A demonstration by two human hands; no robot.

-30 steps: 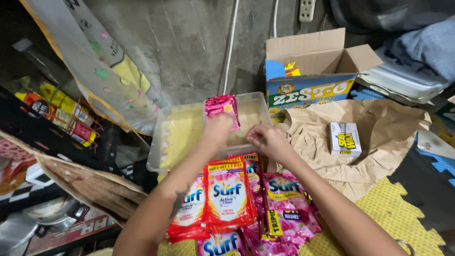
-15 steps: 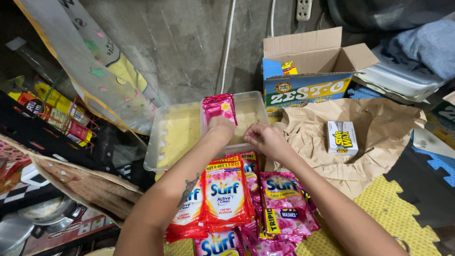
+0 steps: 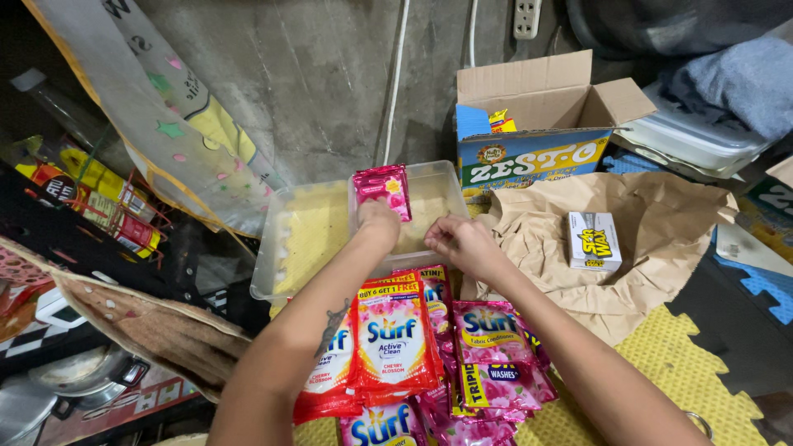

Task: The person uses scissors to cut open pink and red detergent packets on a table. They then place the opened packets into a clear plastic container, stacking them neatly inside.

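Observation:
My left hand [image 3: 378, 223] holds a small pink sachet [image 3: 382, 185] upright inside the right part of a clear plastic container [image 3: 281, 248]. My right hand [image 3: 457, 242] hovers just to the right, at the container's near rim, fingers curled and touching the sachets below it. A pile of red and pink detergent sachets [image 3: 396, 343] lies across my lap area, under both forearms, on a yellow mat [image 3: 661, 372].
An open cardboard box [image 3: 537, 124] stands behind right. Crumpled brown paper [image 3: 628, 239] carries a small white box [image 3: 595, 241]. A wire rack of bottles [image 3: 99, 198] and a plastic sheet [image 3: 157, 107] are at the left. Concrete wall behind.
My hands and the pink sachet stay at the container; the view has shifted slightly, and the sachet sits a little lower into the container.

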